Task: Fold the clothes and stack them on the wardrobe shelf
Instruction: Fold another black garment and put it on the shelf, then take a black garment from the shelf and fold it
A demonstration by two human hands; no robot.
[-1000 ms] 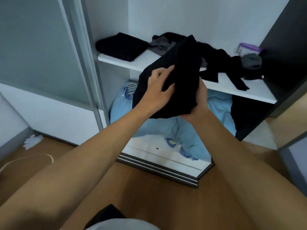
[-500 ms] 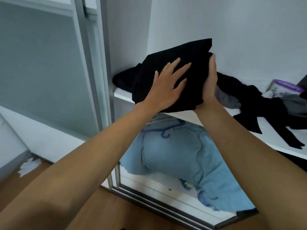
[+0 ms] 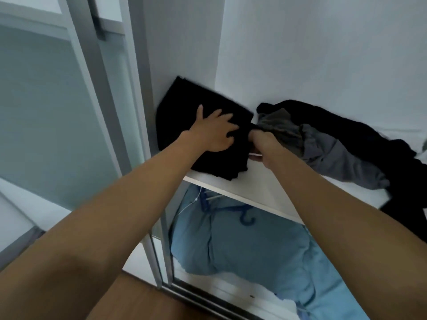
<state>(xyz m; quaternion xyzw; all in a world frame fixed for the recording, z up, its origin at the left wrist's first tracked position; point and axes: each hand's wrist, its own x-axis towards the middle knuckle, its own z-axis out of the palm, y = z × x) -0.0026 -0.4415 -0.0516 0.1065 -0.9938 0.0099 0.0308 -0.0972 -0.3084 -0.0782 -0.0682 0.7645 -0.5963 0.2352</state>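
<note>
On the shelf (image 3: 231, 188), the left hand (image 3: 213, 132) lies flat, fingers spread, on folded black clothes (image 3: 184, 107). The right hand (image 3: 261, 144) curls beside them; what it grips, I cannot tell

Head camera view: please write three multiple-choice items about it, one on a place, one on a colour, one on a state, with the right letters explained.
1. Where does the folded black garment lie?
A) on the wooden floor
B) at the left end of the white wardrobe shelf
C) on a hanger

2. What colour is the crumpled garment just right of it?
A) red
B) yellow
C) grey

3. How is the left hand?
A) flat on the black garment, fingers spread
B) gripping a hanger
C) hanging free

Answers: 1 B, it rests beside the wardrobe side wall; 2 C, its cloth is plainly grey; 3 A, palm and fingers press the black cloth.
</note>
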